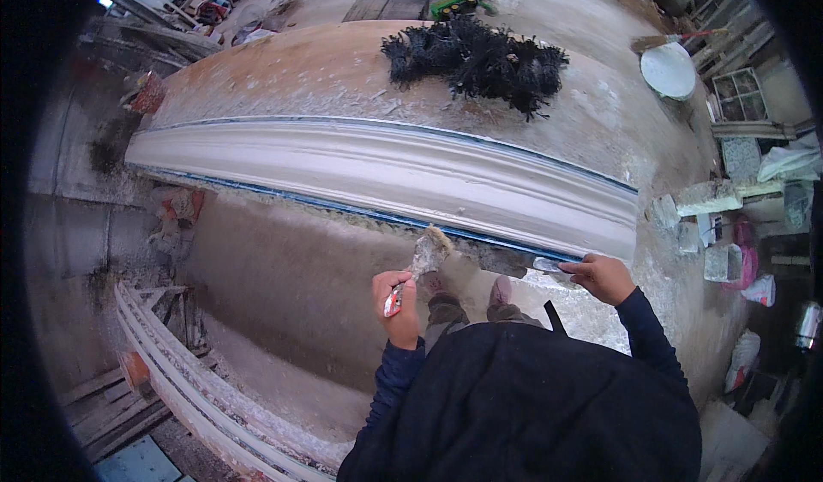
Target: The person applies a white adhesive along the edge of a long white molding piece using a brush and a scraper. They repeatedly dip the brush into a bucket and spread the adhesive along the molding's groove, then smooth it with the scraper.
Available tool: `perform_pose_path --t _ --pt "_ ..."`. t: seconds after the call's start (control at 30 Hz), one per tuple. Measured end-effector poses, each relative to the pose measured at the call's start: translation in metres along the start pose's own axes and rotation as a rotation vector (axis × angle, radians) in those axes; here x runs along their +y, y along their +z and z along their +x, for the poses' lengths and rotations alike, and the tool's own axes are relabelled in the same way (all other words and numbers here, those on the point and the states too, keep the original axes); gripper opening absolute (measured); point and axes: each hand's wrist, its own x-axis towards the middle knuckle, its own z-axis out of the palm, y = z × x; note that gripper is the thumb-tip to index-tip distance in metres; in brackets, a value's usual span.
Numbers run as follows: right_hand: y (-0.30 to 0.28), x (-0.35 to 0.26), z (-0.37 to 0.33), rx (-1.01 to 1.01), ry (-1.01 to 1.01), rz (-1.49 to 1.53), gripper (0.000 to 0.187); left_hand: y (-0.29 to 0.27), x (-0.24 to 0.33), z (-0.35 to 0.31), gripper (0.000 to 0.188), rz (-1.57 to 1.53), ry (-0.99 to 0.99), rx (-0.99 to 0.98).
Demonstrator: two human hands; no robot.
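So the long white moulding (377,169) runs right across the middle of the frame, long axis going left to right and dipping toward the right end. It's pale and smooth-looking, with ridges and grooves along its length, a bit bowed (probably the lens), and there's a blue strip (343,206) along its near edge plus another one along the far edge.

From the left hand (396,310) it lies straight up the frame; from the right hand (604,278) it goes up and off to the left. The right one's nearer, basically at the near edge by the lower right end. Its fingers are closed on a flat scraper (546,265), blade pointing left along that edge. The left is wrapped round the red-and-white handle of a mucky brush (430,253), or something like one, head up by the blue strip. Can't tell if it's actually touching.

Further out: a tangled black heap (480,62) upper middle, a round white basin (669,72) upper right, and a curved whitish length (184,379) lower left.
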Motion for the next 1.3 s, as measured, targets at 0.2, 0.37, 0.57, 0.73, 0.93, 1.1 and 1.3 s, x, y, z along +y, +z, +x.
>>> perform_pose_path --t 0.2,0.37,0.57,0.73,0.93,1.1,1.3 --pt "0.003 0.007 -0.011 0.082 -0.031 -0.092 0.029 0.001 -0.005 -0.001 0.007 -0.181 -0.143 0.042" --pt "0.005 0.018 -0.016 0.128 -0.018 -0.096 0.028 -0.003 -0.008 -0.005 0.008 -0.178 -0.237 0.019" --pt "0.010 0.012 -0.010 0.101 -0.071 -0.097 0.027 0.001 -0.011 -0.007 0.011 -0.349 -0.311 0.060" --pt "0.005 0.004 -0.005 0.113 -0.034 -0.091 0.028 -0.006 -0.013 -0.006 0.013 -0.417 -0.388 0.101" --pt "0.001 0.007 0.000 0.091 -0.065 -0.114 0.027 -0.011 -0.006 0.000 0.016 -0.545 -0.480 0.147" --pt "0.000 -0.006 0.031 0.018 -0.131 -0.131 0.026 -0.011 -0.007 -0.001 0.016 -0.611 -0.514 0.179" --pt "0.004 -0.043 0.082 -0.057 -0.211 -0.103 0.033 -0.020 -0.005 -0.003 0.017 -0.614 -0.515 0.234"
